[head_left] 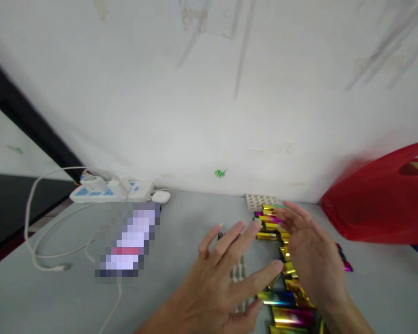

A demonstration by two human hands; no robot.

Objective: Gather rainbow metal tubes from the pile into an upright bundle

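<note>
My left hand (226,273) hovers over the grey table (55,297) with its fingers spread, holding nothing, fingertips next to a row of shiny gold and rainbow foil rolls (282,278). My right hand (311,257) is stretched out flat with fingers together, lying over the right side of the same rolls. A white grid tray (259,201) sits by the wall just behind the rolls. A second pale grid piece (238,271) shows under my left hand's fingers. The picture is blurred by motion.
A white power strip (111,190) with plugs and a white cable (38,232) lies at the back left. A small white oval device (161,196) is beside it. A pixelated object (128,243) lies mid-table. A red plastic bag (383,199) stands at the right against the white wall.
</note>
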